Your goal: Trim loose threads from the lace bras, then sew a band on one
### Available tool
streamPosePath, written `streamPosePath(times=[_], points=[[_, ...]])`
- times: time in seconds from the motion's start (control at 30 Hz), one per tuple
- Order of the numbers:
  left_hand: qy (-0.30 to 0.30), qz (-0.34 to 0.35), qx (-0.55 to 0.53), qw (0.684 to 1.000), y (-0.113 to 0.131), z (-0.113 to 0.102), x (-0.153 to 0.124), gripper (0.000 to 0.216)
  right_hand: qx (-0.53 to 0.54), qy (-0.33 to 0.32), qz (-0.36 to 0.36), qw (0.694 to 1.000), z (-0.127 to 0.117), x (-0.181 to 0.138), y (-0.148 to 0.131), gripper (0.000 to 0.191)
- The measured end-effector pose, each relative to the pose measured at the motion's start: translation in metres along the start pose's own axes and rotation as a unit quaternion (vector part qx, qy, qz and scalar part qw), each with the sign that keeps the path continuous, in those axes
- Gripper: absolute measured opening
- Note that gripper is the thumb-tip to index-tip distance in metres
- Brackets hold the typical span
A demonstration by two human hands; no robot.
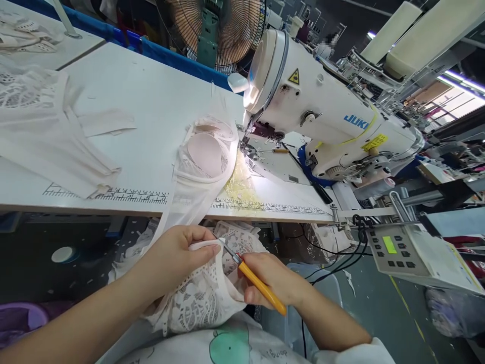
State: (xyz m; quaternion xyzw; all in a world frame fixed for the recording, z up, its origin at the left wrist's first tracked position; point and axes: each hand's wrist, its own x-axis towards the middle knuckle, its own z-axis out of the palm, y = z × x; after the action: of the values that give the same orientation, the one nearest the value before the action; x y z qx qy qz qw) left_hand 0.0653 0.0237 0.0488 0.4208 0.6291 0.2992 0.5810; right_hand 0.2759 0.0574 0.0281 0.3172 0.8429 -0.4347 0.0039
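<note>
My left hand (pixel 189 253) pinches the edge of a white lace bra (pixel 197 303) between thumb and fingers, above my lap. My right hand (pixel 267 280) is closed around the orange handle of a seam ripper (pixel 263 284). Its metal tip points up and left, meeting the fabric edge right beside my left thumb. Part of the bra drapes up over the table edge, where a padded cup (pixel 206 154) lies by the sewing machine needle. The fingers of my right hand are partly hidden behind the handle and fabric.
A white JUKI sewing machine (pixel 318 101) stands on the white table (pixel 147 106), which has a printed ruler along its front edge. White lace pieces (pixel 34 121) lie at the left. A fan (pixel 220 30) stands behind. A control box (pixel 401 247) hangs at the right.
</note>
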Motion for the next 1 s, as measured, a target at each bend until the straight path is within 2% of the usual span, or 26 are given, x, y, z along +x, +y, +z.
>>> streamPosePath(times=[0.23, 0.4, 0.53, 0.63, 0.73, 0.83, 0.9, 1.0], points=[[-0.011, -0.015, -0.012, 1.0, -0.004, -0.001, 0.001, 0.027, 0.063, 0.033, 0.038, 0.997, 0.013, 0.003, 0.002, 0.065], [-0.008, -0.008, -0.013, 1.0, -0.005, -0.003, -0.003, 0.029, 0.049, 0.104, 0.035, 0.993, 0.02, 0.003, 0.011, 0.064], [0.01, 0.031, -0.022, 0.999, -0.005, -0.005, -0.008, 0.032, 0.112, 0.201, -0.001, 0.973, 0.009, -0.009, 0.003, 0.059], [0.026, 0.067, -0.046, 0.996, -0.009, -0.006, -0.01, 0.028, 0.161, 0.21, -0.05, 0.963, 0.002, -0.02, -0.015, 0.051], [0.028, 0.098, -0.055, 0.993, -0.013, -0.008, -0.014, 0.023, 0.079, 0.185, -0.084, 0.976, 0.006, -0.023, -0.029, 0.04], [0.003, 0.071, -0.103, 0.992, -0.016, -0.009, -0.02, 0.025, -0.028, 0.173, -0.097, 0.98, 0.021, -0.016, -0.031, 0.022], [-0.03, 0.045, -0.159, 0.986, -0.017, -0.011, -0.025, 0.029, -0.084, 0.182, -0.132, 0.971, 0.033, -0.008, -0.03, 0.009], [-0.046, 0.038, -0.216, 0.975, -0.022, -0.018, -0.036, 0.031, -0.124, 0.232, -0.209, 0.942, 0.044, 0.003, -0.032, 0.01]])
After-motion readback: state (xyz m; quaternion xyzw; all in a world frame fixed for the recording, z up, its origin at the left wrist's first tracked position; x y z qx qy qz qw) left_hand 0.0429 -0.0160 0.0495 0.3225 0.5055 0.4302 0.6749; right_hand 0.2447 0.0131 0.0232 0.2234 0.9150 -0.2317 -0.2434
